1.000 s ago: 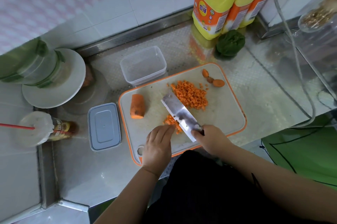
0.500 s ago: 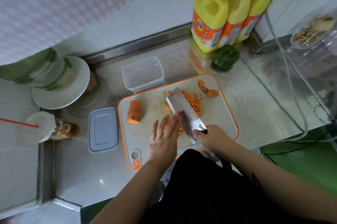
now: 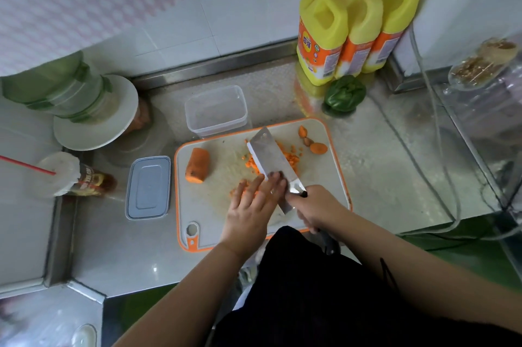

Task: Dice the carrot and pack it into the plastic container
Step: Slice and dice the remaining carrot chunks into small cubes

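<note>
**A:** What did you have on the feed, biggest thing first?

**B:** I saw the cutting board (image 3: 319, 177) on the steel counter (image 3: 395, 171), its long side running left to right. Just behind its far left edge stood the plastic container (image 3: 216, 110), open and with nothing in it that I could see. Its lid (image 3: 148, 187) lay flat beside the board's left edge.

**A:** And the blade?

**B:** The cleaver (image 3: 272, 161) ran diagonally, tip pointing up-left toward the container, handle down-right. The right hand (image 3: 316, 209) was wrapped around that handle. The left hand (image 3: 251, 205) lay with straight fingers spread, fingertips (image 3: 275, 177) resting on the flat of the blade near its heel; it held nothing.

**A:** Where was the carrot?

**B:** In 3 lots. The uncut carrot stub (image 3: 197, 165) lay left of the blade, nearer the left hand. The diced carrot (image 3: 291, 158) sat partly hidden behind the blade, with a few bits by the left fingers. I counted 3 end scraps (image 3: 313, 143) at the far right corner.

**A:** Your read?

**B:** I judged the dice would travel along the blade's axis, up-left to the container.
</note>
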`<action>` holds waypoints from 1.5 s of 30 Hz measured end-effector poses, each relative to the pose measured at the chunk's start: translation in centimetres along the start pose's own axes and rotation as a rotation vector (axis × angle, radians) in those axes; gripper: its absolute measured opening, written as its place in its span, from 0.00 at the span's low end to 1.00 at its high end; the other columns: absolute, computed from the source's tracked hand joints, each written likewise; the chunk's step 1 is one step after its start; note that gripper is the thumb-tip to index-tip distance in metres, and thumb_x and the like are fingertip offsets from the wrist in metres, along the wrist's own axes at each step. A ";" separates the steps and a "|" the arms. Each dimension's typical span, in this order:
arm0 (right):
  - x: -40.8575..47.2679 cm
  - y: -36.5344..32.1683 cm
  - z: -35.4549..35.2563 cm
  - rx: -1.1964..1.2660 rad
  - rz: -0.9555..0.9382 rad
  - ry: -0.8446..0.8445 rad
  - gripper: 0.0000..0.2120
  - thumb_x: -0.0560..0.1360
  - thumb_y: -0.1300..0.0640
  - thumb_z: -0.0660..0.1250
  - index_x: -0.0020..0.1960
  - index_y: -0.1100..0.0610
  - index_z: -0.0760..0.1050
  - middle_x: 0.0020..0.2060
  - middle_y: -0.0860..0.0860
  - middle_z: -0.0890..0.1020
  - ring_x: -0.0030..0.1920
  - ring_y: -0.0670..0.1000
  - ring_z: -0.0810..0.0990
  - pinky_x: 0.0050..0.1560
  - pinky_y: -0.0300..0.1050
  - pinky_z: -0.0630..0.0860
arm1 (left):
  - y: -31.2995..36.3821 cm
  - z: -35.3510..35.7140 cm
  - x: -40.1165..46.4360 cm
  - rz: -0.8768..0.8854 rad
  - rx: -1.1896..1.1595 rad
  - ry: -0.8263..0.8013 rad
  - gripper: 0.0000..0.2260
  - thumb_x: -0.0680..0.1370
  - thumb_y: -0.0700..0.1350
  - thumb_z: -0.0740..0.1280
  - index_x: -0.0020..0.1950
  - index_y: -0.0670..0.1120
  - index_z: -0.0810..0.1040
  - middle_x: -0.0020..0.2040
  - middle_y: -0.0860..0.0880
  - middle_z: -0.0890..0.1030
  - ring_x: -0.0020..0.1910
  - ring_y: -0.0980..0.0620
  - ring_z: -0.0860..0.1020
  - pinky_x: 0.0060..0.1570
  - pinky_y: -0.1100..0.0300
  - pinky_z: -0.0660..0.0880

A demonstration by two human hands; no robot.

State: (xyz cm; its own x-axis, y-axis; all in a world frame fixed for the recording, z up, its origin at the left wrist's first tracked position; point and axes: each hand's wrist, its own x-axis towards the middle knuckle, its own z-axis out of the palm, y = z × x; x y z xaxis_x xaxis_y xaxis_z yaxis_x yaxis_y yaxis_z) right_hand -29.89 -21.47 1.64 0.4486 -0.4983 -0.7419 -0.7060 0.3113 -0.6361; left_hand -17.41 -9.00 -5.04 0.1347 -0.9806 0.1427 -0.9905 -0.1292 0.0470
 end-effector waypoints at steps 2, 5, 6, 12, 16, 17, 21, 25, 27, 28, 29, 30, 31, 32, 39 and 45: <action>-0.1 -0.2 -0.6 -0.017 -0.002 -0.014 0.13 0.76 0.55 0.60 0.35 0.57 0.67 0.26 0.53 0.69 0.20 0.49 0.64 0.23 0.39 0.62 | 0.0 0.8 -0.6 -0.053 0.060 -0.036 0.32 0.72 0.36 0.57 0.77 0.47 0.64 0.75 0.49 0.67 0.71 0.43 0.66 0.71 0.42 0.64; 0.0 0.2 -1.8 -0.060 -0.005 -0.028 0.09 0.75 0.57 0.59 0.37 0.57 0.64 0.25 0.52 0.67 0.19 0.48 0.62 0.23 0.37 0.60 | -0.4 1.7 -1.8 -0.242 0.125 -0.126 0.34 0.67 0.33 0.67 0.74 0.45 0.68 0.76 0.48 0.63 0.73 0.42 0.63 0.74 0.41 0.58; 0.1 0.4 -2.2 -0.077 -0.003 -0.036 0.09 0.75 0.57 0.59 0.38 0.57 0.63 0.25 0.52 0.66 0.19 0.48 0.61 0.23 0.38 0.60 | -0.3 1.7 -1.9 -0.305 0.121 -0.126 0.35 0.66 0.32 0.68 0.74 0.44 0.69 0.76 0.48 0.63 0.73 0.42 0.62 0.74 0.42 0.56; 0.3 1.2 -3.5 -0.180 -0.014 -0.110 0.11 0.76 0.58 0.61 0.36 0.59 0.66 0.21 0.50 0.68 0.17 0.48 0.63 0.23 0.37 0.62 | 0.8 -0.2 2.0 -0.412 0.052 -0.141 0.34 0.70 0.36 0.53 0.78 0.44 0.58 0.77 0.49 0.59 0.75 0.44 0.58 0.76 0.46 0.53; 0.4 1.5 -3.9 -0.184 -0.035 -0.121 0.12 0.77 0.56 0.61 0.37 0.60 0.67 0.24 0.53 0.68 0.19 0.49 0.64 0.24 0.40 0.64 | 1.2 -0.3 2.6 -0.478 -0.012 -0.247 0.35 0.74 0.34 0.59 0.80 0.46 0.54 0.80 0.52 0.54 0.79 0.45 0.53 0.76 0.46 0.45; 0.4 1.6 -4.1 -0.218 -0.062 -0.112 0.13 0.77 0.55 0.61 0.37 0.60 0.67 0.26 0.54 0.69 0.21 0.50 0.65 0.25 0.41 0.65 | 1.2 -0.3 2.3 -0.479 -0.004 -0.229 0.34 0.73 0.33 0.61 0.79 0.45 0.60 0.79 0.50 0.59 0.78 0.44 0.57 0.76 0.45 0.49; 0.8 2.4 -4.6 -0.439 -0.238 0.004 0.22 0.79 0.42 0.58 0.34 0.57 0.65 0.29 0.53 0.71 0.29 0.53 0.69 0.36 0.49 0.68 | 1.0 0.4 0.9 -0.480 -0.042 -0.023 0.18 0.69 0.35 0.67 0.57 0.47 0.83 0.60 0.49 0.82 0.60 0.42 0.77 0.60 0.49 0.68; 0.4 2.5 -4.9 -0.708 -0.421 0.162 0.19 0.81 0.41 0.49 0.44 0.55 0.66 0.31 0.48 0.73 0.36 0.54 0.74 0.38 0.48 0.69 | 1.1 -0.4 0.9 -0.668 -0.241 0.078 0.03 0.74 0.43 0.73 0.46 0.48 0.85 0.48 0.52 0.83 0.52 0.43 0.77 0.49 0.51 0.71; 0.4 2.7 -4.8 -0.800 -0.493 0.209 0.16 0.82 0.44 0.50 0.52 0.56 0.67 0.33 0.48 0.76 0.36 0.55 0.76 0.38 0.49 0.71 | 0.7 -0.9 1.0 -0.799 -0.344 0.073 0.06 0.74 0.48 0.74 0.41 0.47 0.82 0.47 0.51 0.81 0.52 0.46 0.74 0.49 0.52 0.69; 0.4 2.8 -4.7 -0.833 -0.517 0.231 0.16 0.81 0.44 0.51 0.54 0.56 0.66 0.35 0.49 0.78 0.36 0.56 0.77 0.37 0.49 0.71 | 0.5 -1.1 1.0 -0.861 -0.372 0.073 0.10 0.74 0.51 0.74 0.38 0.47 0.79 0.45 0.51 0.79 0.51 0.47 0.73 0.49 0.52 0.69; 0.5 3.0 -4.7 -0.866 -0.539 0.256 0.16 0.81 0.44 0.52 0.56 0.57 0.66 0.38 0.50 0.79 0.38 0.56 0.78 0.36 0.48 0.70 | 0.5 -1.4 1.1 -0.913 -0.391 0.094 0.13 0.75 0.52 0.73 0.37 0.47 0.76 0.44 0.52 0.77 0.51 0.47 0.72 0.49 0.51 0.70; 0.6 3.2 -4.6 -0.896 -0.570 0.285 0.16 0.81 0.45 0.53 0.57 0.58 0.66 0.40 0.51 0.80 0.39 0.56 0.79 0.34 0.47 0.69 | 0.7 -1.6 1.0 -0.950 -0.402 0.134 0.14 0.76 0.53 0.71 0.37 0.47 0.74 0.43 0.51 0.76 0.50 0.46 0.72 0.49 0.49 0.71; 0.7 3.3 -4.6 -0.924 -0.605 0.312 0.17 0.81 0.45 0.54 0.58 0.58 0.65 0.42 0.52 0.80 0.41 0.56 0.80 0.33 0.46 0.67 | 0.9 -1.7 0.9 -0.962 -0.393 0.199 0.13 0.78 0.53 0.68 0.39 0.46 0.73 0.45 0.50 0.75 0.50 0.44 0.72 0.50 0.47 0.72; 0.7 3.3 -4.6 -0.939 -0.640 0.327 0.17 0.80 0.45 0.55 0.59 0.58 0.65 0.43 0.53 0.80 0.42 0.56 0.80 0.33 0.46 0.65 | 1.2 -1.5 0.6 -0.941 -0.363 0.281 0.11 0.80 0.51 0.64 0.44 0.45 0.75 0.49 0.47 0.76 0.51 0.43 0.73 0.51 0.44 0.73; 0.5 3.8 -3.9 -1.065 -0.830 0.362 0.16 0.74 0.50 0.68 0.53 0.61 0.70 0.36 0.55 0.78 0.34 0.57 0.78 0.31 0.45 0.61 | 4.4 -1.0 0.8 -0.305 -0.099 -0.030 0.24 0.83 0.61 0.46 0.78 0.55 0.62 0.77 0.45 0.61 0.75 0.38 0.60 0.72 0.39 0.60; 1.2 4.6 -3.0 -1.127 -0.952 0.491 0.20 0.57 0.56 0.81 0.39 0.61 0.73 0.25 0.53 0.75 0.23 0.54 0.75 0.21 0.41 0.64 | 5.2 0.4 2.2 -0.199 -0.036 -0.215 0.24 0.83 0.63 0.42 0.78 0.61 0.59 0.80 0.48 0.59 0.77 0.37 0.56 0.72 0.36 0.54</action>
State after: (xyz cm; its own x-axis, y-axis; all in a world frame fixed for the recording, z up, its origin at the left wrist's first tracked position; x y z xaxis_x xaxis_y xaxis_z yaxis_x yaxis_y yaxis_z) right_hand -34.24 -23.07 -1.48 0.8967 -0.4283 0.1113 -0.4083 -0.8977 -0.1656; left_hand -22.31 -11.87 -4.87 0.3139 -0.9456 -0.0853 -0.9429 -0.3209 0.0886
